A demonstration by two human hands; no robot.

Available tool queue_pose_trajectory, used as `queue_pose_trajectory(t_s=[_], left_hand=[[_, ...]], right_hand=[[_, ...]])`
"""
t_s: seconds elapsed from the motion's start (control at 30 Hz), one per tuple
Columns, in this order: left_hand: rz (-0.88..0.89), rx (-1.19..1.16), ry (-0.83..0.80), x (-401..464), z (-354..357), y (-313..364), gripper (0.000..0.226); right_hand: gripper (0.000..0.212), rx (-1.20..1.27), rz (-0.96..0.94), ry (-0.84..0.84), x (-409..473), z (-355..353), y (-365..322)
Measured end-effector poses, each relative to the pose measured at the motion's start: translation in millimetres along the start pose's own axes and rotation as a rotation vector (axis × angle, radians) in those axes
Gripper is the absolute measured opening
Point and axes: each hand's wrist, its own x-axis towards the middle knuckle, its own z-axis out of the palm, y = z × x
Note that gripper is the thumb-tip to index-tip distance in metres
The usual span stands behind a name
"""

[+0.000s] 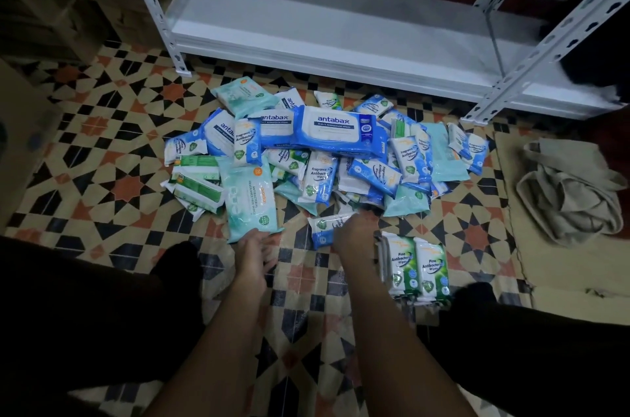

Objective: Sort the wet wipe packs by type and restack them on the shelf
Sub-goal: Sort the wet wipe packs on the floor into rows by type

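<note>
Packs of wipes (pixel 327 150) lie heaped on the patterned floor (pixel 112 157) before my hands. My left hand (pixel 252 259) hangs loose-fingered, touching a pale teal pack (pixel 250 198). My right hand (pixel 354 239) reaches onto a small blue pack (pixel 324 229); I cannot tell its grip. Two green pine packs (pixel 416 270) sit just right of it. Beyond the heap stands the white shelf (pixel 306 34).

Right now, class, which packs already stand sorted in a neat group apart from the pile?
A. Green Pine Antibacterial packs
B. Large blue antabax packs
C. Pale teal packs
A: the Pine Antibacterial packs stand side by side beside the right hand, clear of the mixed pile.
</note>
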Motion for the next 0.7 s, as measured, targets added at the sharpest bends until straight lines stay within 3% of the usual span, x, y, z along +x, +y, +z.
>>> queue_pose_trajectory(t_s=[0.17,0.3,0.53,0.7], left_hand=[[0.042,-0.070,0.148,1,7,4,0.039],[0.093,-0.179,0.163,3,10,21,0.036],[0.065,-0.427,0.159,22,4,52,0.027],[0.028,-0.615,0.078,29,-1,60,0.043]], right_hand=[[0.012,-0.053,-0.240,-0.171,-14,22,-11],[0.008,0.067,-0.282,-0.185,-14,32,-31],[0.021,0.700,0.120,-0.296,-1,52,-73],[0.018,0.808,0.255,-0.315,6,60,-103]])
